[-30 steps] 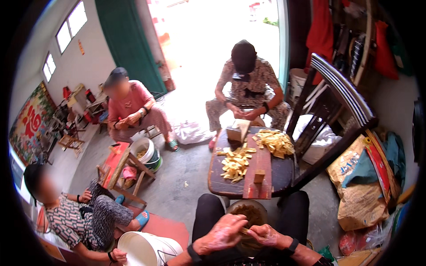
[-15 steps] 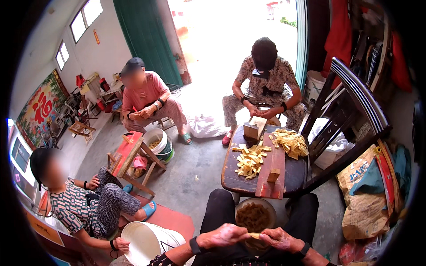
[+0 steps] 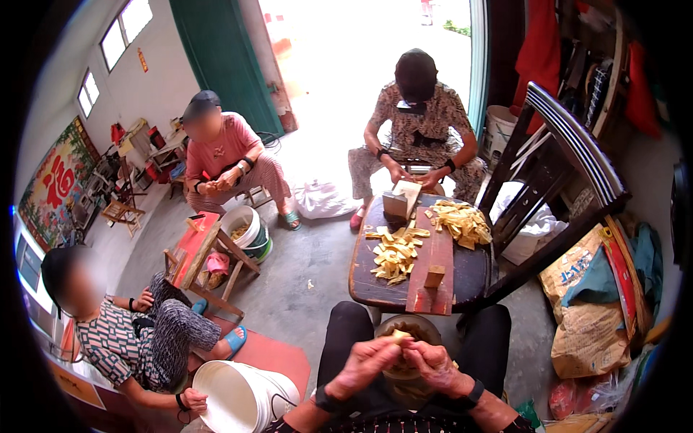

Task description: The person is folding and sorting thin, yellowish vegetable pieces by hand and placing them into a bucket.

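My left hand (image 3: 367, 366) and my right hand (image 3: 434, 366) meet above my lap, fingers pinched together. Between their fingertips is a short, pale yellow strip (image 3: 399, 334), its lower part hidden by the fingers. Below them, between my knees, a round tub (image 3: 430, 330) holds brownish-yellow pieces, partly covered by my hands. Just beyond it, a dark wooden chair seat (image 3: 361, 270) carries two heaps of flat yellow strips, the left heap (image 3: 395, 254) and the right heap (image 3: 462, 224). A reddish board (image 3: 432, 252) with a small wooden block (image 3: 434, 276) lies between the heaps.
Across the chair, a person (image 3: 419, 115) works at a pale board. Another person (image 3: 220, 148) sits beyond a red bench (image 3: 193, 242). At left, a third person (image 3: 108, 325) grips a white bucket (image 3: 249, 397). The chair's backrest (image 3: 577, 144) and paper sacks (image 3: 588, 332) stand at right.
Both my hands have moved up and closer together, turning so the strip points upward instead of lying level between them. The whole view has shifted slightly.
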Demonstrator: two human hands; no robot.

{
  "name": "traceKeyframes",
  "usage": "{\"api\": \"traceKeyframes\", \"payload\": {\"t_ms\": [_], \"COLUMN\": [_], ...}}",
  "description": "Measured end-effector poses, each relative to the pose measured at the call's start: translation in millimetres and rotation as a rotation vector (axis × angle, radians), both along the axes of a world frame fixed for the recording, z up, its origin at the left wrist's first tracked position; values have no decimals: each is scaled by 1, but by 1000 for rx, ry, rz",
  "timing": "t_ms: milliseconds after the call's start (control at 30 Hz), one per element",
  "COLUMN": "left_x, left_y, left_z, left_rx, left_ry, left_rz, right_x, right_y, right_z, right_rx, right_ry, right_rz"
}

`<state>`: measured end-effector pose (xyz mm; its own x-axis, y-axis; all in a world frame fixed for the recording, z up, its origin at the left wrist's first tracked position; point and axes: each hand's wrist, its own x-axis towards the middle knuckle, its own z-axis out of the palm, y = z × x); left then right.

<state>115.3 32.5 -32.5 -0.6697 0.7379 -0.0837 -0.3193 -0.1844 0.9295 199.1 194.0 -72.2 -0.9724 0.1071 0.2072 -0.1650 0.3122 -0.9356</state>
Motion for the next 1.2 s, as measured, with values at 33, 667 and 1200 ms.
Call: {"api": "traceKeyframes", "payload": {"t_ms": [33,667,1200], "left_x": [5,14,19], "left_y": [5,18,3], "left_z": [-5,-39,-65], "left_rx": [-73,-219,8], "left_ry": [194,1195,-323], "left_rz": [-50,-53,77], "right_x": [1,30,27], "right_y": [2,4,2], "right_z": [-3,-21,-10], "right_rx": [3,-579,-337], "right_ry": [39,-388,-266], "right_rz": [-32,-15,-84]}}
